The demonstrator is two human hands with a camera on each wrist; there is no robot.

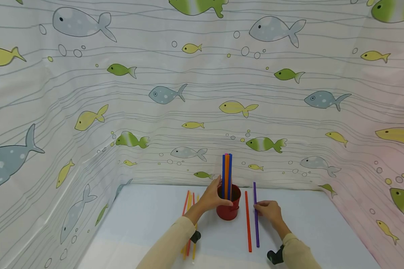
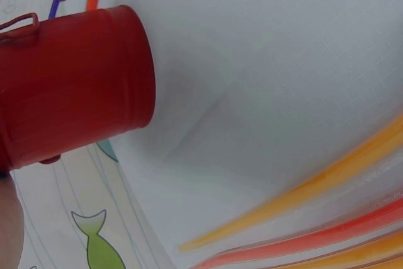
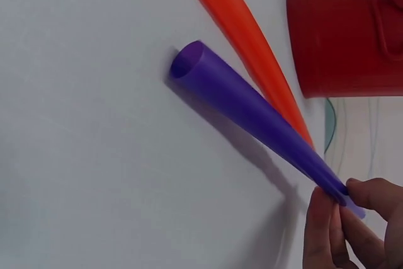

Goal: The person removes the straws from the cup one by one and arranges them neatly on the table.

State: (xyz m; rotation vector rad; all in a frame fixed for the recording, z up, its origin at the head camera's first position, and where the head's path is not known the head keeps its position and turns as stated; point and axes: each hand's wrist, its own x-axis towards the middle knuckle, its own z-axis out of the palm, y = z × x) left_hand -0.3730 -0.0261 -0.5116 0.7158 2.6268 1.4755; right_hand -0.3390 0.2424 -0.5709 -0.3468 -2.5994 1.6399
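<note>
My left hand (image 1: 211,195) (image 2: 7,228) grips the red cup (image 1: 227,212) (image 2: 75,83) (image 3: 349,41) near its rim, its thumb across the front. Several blue and orange straws (image 1: 226,175) stand upright in the cup, their lower ends hidden. To the right, my right hand (image 1: 271,213) (image 3: 356,234) pinches a purple straw (image 1: 256,224) (image 3: 252,114) between thumb and fingers; a shadow lies beside the straw in the right wrist view. An orange-red straw (image 1: 248,224) (image 3: 255,48) lies between the cup and the purple straw.
Several yellow, orange and red straws (image 1: 194,244) (image 2: 315,184) lie on the white table (image 1: 121,224) left of the cup, partly under my left forearm. A fish-patterned curtain (image 1: 208,82) rises behind the table and along both sides.
</note>
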